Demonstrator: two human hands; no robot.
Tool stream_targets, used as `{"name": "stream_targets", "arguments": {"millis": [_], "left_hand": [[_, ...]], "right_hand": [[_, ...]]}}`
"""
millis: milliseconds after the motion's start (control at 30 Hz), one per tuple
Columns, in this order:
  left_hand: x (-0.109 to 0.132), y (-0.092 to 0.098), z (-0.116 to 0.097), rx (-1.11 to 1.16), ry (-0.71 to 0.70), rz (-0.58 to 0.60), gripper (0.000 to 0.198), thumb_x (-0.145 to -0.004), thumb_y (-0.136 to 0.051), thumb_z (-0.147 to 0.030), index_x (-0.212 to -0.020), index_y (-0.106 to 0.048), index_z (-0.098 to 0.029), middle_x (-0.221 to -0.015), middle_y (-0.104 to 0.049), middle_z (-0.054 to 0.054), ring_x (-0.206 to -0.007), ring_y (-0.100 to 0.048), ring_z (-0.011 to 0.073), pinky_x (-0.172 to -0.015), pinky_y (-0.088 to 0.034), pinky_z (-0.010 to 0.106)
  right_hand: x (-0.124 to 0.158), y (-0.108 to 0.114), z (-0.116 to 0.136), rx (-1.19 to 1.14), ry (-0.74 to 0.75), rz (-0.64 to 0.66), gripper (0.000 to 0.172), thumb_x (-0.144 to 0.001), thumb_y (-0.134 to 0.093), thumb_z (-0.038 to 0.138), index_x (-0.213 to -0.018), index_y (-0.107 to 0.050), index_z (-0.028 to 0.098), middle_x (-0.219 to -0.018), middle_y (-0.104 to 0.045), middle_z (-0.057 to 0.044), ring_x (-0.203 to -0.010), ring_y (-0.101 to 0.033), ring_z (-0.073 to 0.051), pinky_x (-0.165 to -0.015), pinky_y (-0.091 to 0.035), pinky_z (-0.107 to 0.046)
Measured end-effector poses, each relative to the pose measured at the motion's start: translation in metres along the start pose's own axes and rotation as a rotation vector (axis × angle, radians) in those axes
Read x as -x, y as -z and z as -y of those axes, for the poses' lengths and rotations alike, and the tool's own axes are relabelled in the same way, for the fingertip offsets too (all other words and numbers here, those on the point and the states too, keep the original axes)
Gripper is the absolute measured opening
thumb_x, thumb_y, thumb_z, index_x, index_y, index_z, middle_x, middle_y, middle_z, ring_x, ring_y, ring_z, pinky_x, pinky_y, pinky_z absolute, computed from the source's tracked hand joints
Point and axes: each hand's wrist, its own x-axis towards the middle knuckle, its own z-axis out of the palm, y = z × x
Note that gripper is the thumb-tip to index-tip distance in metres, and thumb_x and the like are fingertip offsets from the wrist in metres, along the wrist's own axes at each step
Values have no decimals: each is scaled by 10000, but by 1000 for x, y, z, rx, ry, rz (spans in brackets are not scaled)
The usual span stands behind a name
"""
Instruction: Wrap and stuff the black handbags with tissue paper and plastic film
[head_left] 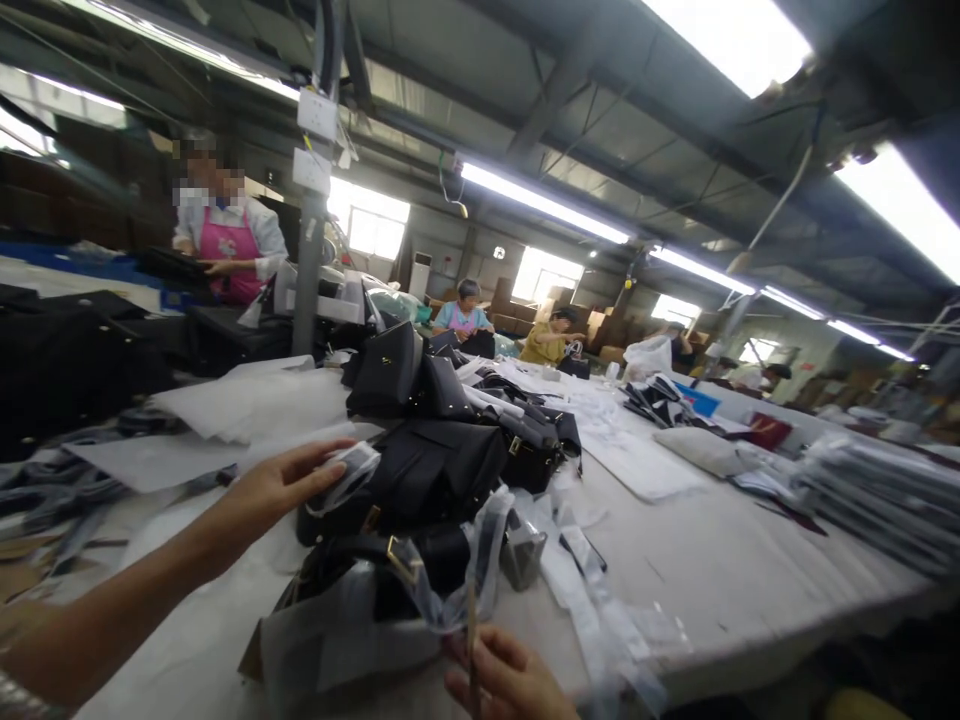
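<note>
— What's the room like?
— A workshop with a long white table (720, 580) under tube lights (540, 200).
— And the hands?
— The left hand (279, 488) reaches out and pinches a clear wrap (351, 468) against the black bags (435, 470) heaped mid-table. The right hand (508, 682), low down, is closed round a thin strip (472, 625).
— How many of each?
— One worker (225, 245) in pink on the left and four more beyond. The bags are too piled up to count.
</note>
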Motion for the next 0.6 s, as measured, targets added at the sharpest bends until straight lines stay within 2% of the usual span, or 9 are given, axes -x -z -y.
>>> {"name": "stream_targets", "arguments": {"millis": [67, 167, 233, 300, 433, 500, 600], "left_hand": [[-2, -12, -6, -37, -8, 67, 647, -787, -715, -683, -1311, -681, -305, -1280, -734, 48, -1201, -666, 311, -1015, -528, 342], [-4, -21, -9, -92, -9, 79, 637, -781, -721, -677, -1289, -699, -293, -1181, -776, 50, -1123, -707, 304, -923, -569, 314], [-6, -22, -10, -130, -13, 30, 630, -789, -711, -673, -1290, -700, -292, -1189, -773, 54, -1132, -701, 309, -934, -565, 331], [-9, -18, -12, -175, -23, -52, 628, -814, -671, -678, -1305, -691, -287, -1270, -738, 61, -1208, -658, 318, -1008, -527, 364], [-15, -5, -25, -278, -71, -185, 734, -830, -564, -733, -1372, -638, -243, -1409, -648, 83, -1307, -577, 335, -1085, -468, 428], [-17, 1, -35, -342, -109, -157, 752, -830, -510, -772, -1303, -691, -216, -1371, -674, 92, -1289, -585, 347, -1059, -486, 443], [-18, 5, -55, -465, -175, 8, 670, -829, -537, -761, -1152, -775, -226, -1223, -756, 76, -1201, -644, 327, -1029, -493, 396]], "right_hand": [[-2, -5, -1, -117, 130, -32, 363, -572, -991, 394, -807, -788, 207, -888, -779, -37, -866, -731, -180, -912, -544, -330], [7, -25, 25, -136, 230, 42, 334, -607, -978, 377, -831, -803, 203, -1048, -777, -68, -1018, -714, -209, -1018, -504, -360], [14, -41, 57, -99, 283, 124, 284, -657, -953, 357, -831, -802, 190, -1127, -761, -78, -1075, -699, -222, -1063, -477, -377], [14, -57, 92, -78, 330, 212, 238, -698, -930, 323, -837, -795, 185, -1049, -767, -63, -1059, -699, -221, -1096, -454, -409], [-10, -87, 147, -85, 334, 295, 276, -650, -951, 279, -845, -782, 181, -957, -767, -40, -1055, -695, -223, -1086, -461, -415], [-26, -99, 159, -71, 317, 329, 284, -634, -959, 268, -832, -777, 178, -930, -768, -32, -1005, -701, -201, -1057, -474, -385], [-41, -111, 160, -43, 295, 394, 294, -654, -950, 291, -864, -783, 171, -965, -776, -41, -972, -704, -186, -1006, -489, -343]]}}
